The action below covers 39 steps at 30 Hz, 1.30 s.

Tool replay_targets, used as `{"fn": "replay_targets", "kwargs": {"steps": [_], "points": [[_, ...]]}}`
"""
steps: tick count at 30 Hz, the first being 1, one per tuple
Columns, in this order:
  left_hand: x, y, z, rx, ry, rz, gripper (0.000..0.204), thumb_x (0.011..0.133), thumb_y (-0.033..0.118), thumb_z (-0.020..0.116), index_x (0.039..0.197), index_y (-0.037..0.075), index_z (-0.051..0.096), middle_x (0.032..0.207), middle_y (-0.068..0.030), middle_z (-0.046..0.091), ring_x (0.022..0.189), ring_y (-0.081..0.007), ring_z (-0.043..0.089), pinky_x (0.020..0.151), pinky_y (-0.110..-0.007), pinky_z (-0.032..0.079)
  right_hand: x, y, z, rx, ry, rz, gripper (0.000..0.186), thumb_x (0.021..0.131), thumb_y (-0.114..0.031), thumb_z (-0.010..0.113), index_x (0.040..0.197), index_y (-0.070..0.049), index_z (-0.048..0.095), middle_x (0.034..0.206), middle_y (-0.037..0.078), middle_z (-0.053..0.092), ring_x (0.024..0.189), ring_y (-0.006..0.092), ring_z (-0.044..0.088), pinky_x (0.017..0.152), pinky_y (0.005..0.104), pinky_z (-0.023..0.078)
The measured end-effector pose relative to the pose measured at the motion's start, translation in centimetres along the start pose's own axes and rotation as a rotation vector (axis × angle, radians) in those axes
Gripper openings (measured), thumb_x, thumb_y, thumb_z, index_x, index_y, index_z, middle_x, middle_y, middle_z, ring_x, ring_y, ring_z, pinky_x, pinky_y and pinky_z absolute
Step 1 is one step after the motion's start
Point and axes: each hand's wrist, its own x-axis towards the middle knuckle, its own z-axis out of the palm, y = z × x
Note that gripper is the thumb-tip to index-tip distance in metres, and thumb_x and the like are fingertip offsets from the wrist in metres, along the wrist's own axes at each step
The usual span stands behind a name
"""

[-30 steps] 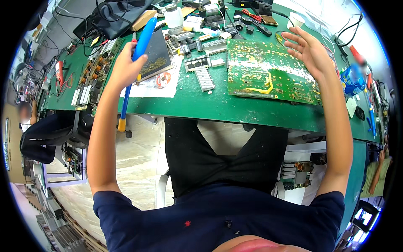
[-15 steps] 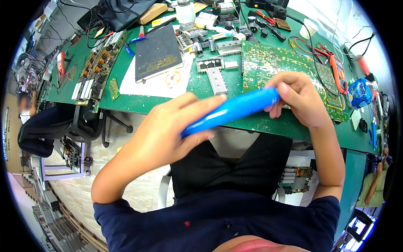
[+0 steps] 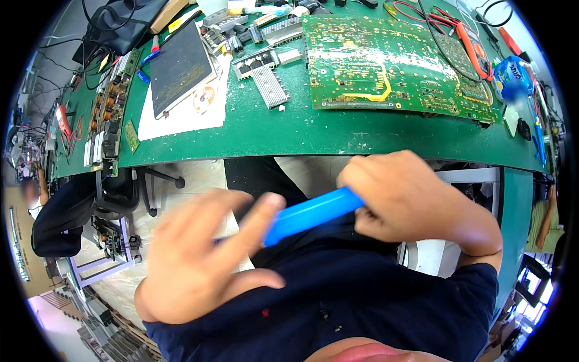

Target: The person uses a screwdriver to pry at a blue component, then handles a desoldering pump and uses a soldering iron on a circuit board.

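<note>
My right hand (image 3: 404, 196) is closed round the right end of a smooth, shiny blue tube (image 3: 316, 214). The tube slants across in front of my body, its left end lower. At that left end is my left hand (image 3: 211, 253), blurred by motion, with its fingers stretched out and the thumb apart from the tube. Whether its fingertips touch the tube I cannot tell. Past my hands, a large green circuit board (image 3: 356, 66) lies on the green table (image 3: 271, 136).
Left on the table are a black notebook (image 3: 181, 69), white paper (image 3: 160, 114) and a long board with components (image 3: 108, 108). A finned metal heat sink (image 3: 268, 84) lies mid-table. On the right are an orange multimeter (image 3: 473, 48) and a blue packet (image 3: 512, 77).
Both hands and the blue tube have come down off the table edge toward my body. My left hand's grip has loosened, its fingers spreading. The view has shifted, and the tabletop sits higher.
</note>
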Motion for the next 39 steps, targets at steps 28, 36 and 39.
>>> {"fn": "replay_targets", "kwargs": {"steps": [28,36,39], "points": [[1.0,2.2,9.6,-0.338,0.725,0.176,0.025,0.065,-0.001,0.080,0.081,0.006,0.062,0.087,-0.0074,0.066,0.074,-0.0235,0.069,0.069,-0.031,0.061,0.3,2.1,2.8,-0.229,0.255,-0.031,0.022,0.068,-0.018,0.071,0.066,-0.010,0.050,0.057,0.005,0.055,0.052,0.0250,0.061,0.048,0.0381,0.045],[0.2,1.0,9.1,-0.472,0.628,0.206,0.030,0.066,0.005,0.086,0.086,0.004,0.064,0.100,-0.0155,0.069,0.089,-0.0316,0.071,0.075,-0.035,0.061,0.3,1.5,0.1,-0.342,0.259,-0.026,0.022,0.070,-0.017,0.072,0.067,-0.011,0.051,0.057,0.003,0.051,0.050,0.0236,0.057,0.046,0.0375,0.042],[0.2,-0.1,8.0,-0.389,0.617,0.100,0.040,0.065,0.010,0.088,0.098,-0.001,0.068,0.100,-0.0181,0.070,0.085,-0.0300,0.072,0.068,-0.032,0.060,-0.1,2.2,-1.1,-0.464,0.383,0.007,0.027,0.076,-0.020,0.074,0.067,-0.010,0.050,0.057,0.004,0.049,0.050,0.0236,0.054,0.046,0.0375,0.039]]}}
